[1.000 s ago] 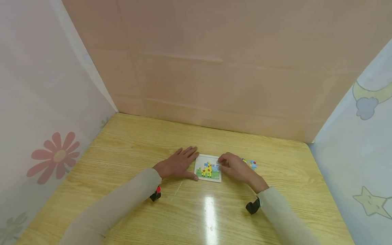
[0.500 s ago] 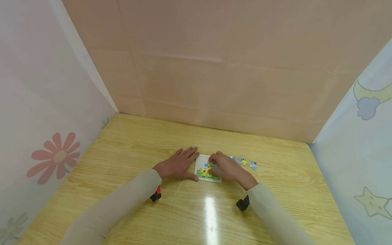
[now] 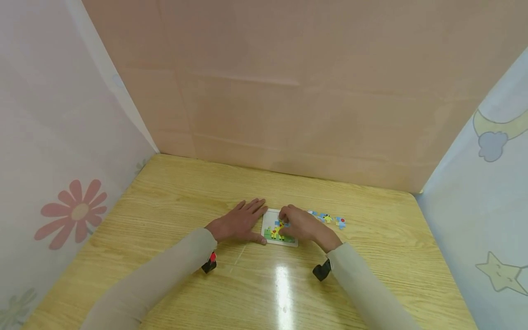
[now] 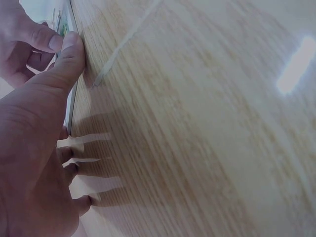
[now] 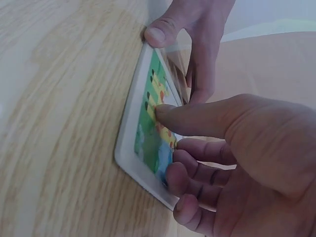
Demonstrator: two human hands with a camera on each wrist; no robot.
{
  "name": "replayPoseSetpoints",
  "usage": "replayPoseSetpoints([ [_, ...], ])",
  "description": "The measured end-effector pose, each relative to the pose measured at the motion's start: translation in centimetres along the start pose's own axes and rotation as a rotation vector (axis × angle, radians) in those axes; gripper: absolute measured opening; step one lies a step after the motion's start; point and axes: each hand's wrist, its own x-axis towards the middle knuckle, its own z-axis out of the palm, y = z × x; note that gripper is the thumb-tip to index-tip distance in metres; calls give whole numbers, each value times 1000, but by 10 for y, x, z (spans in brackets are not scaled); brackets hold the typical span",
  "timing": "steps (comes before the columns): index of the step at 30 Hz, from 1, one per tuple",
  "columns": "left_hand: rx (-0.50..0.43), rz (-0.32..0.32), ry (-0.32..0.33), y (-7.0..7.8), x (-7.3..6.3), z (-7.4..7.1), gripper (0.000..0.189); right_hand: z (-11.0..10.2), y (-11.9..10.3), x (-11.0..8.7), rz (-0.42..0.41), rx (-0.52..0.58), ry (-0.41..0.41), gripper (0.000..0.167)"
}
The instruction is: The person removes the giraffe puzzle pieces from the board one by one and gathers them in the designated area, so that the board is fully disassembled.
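Left hand (image 3: 238,222) lies splayed; the bent right hand (image 3: 304,224) partly hides the puzzle (image 3: 273,232), its grip unclear.

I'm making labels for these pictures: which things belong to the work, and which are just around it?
Work: giraffe puzzle board; loose puzzle pieces beside it; left hand; right hand.

Just around: wood-grain table; tan backdrop; flower-patterned sheet; star-patterned sheet.

A partly filled giraffe puzzle (image 3: 272,217) lies flat near loose pieces (image 3: 327,218).
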Motion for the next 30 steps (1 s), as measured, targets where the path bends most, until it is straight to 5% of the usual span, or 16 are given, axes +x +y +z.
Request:
replayPoseSetpoints([
  [14,-10,9,20,0,1,1,106,-1,0,0,15,128,-20,37],
  [30,7,2,6,-1,0,1,107,3,2,1,-15,124,20,44],
])
